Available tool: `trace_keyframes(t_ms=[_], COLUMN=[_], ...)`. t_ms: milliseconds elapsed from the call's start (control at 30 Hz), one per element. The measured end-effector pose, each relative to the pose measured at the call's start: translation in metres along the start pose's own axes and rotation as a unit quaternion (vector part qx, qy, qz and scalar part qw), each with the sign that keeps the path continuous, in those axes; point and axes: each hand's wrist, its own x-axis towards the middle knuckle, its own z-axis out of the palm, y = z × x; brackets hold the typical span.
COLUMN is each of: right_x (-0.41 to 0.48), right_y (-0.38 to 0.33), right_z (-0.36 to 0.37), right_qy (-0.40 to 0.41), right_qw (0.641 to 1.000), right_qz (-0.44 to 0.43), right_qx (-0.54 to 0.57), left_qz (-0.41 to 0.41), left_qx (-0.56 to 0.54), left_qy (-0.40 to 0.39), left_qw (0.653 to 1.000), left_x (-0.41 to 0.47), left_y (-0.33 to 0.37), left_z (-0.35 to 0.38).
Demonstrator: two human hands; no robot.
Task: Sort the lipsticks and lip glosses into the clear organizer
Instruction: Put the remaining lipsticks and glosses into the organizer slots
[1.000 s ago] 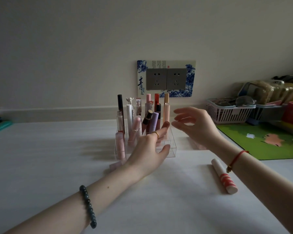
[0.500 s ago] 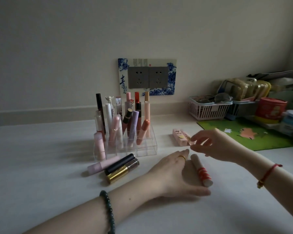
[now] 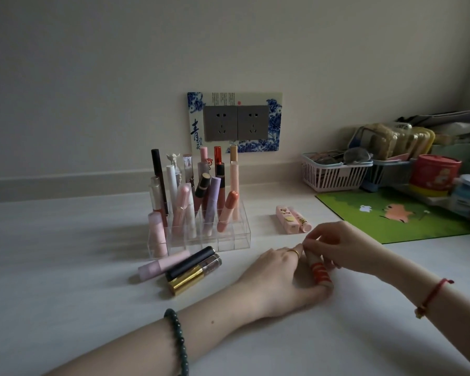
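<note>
Both hands point(image 3: 280, 278) point(image 3: 339, 246) closed in, grips now clamped on striped tube point(image 3: 320, 272).

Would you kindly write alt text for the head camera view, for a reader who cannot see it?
Both hands, left hand and right hand, grip a pale tube with red stripes on a white table. Behind stands a clear compartmented organizer filled with upright lipsticks, with three loose tubes lying at its front.

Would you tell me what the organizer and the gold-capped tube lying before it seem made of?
The organizer looks like clear acrylic: see-through walls with bright edges. The gold-capped tube has a shiny cap, probably metallised plastic or metal, and a translucent body.
</note>
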Motion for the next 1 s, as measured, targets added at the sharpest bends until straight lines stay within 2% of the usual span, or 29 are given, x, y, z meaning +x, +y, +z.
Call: trace_keyframes(t_ms=[200,367,533,733,1000], right_x=[0.01,0.03,0.048,0.061,0.07], right_y=[-0.027,-0.06,-0.084,-0.09,-0.077], right_z=[-0.009,-0.002,0.013,0.027,0.042], right_qy=[0.052,0.096,0.119,0.138,0.172], right_qw=[0.976,0.953,0.946,0.946,0.939], right_qz=[-0.04,-0.116,-0.183,-0.224,-0.226], right_qx=[0.206,0.263,0.238,0.189,0.195], left_qz=[0.011,0.006,-0.019,-0.051,-0.043], left_qx=[-0.12,-0.187,-0.235,-0.275,-0.25], left_qy=[0.085,0.171,0.222,0.235,0.237], left_qw=[0.989,0.967,0.946,0.931,0.938], left_x=[0.0,0.0,0.0,-0.003,-0.005], left_y=[-0.009,-0.024,-0.042,-0.055,-0.057], left_z=[-0.023,-0.049,-0.066,-0.068,-0.065])
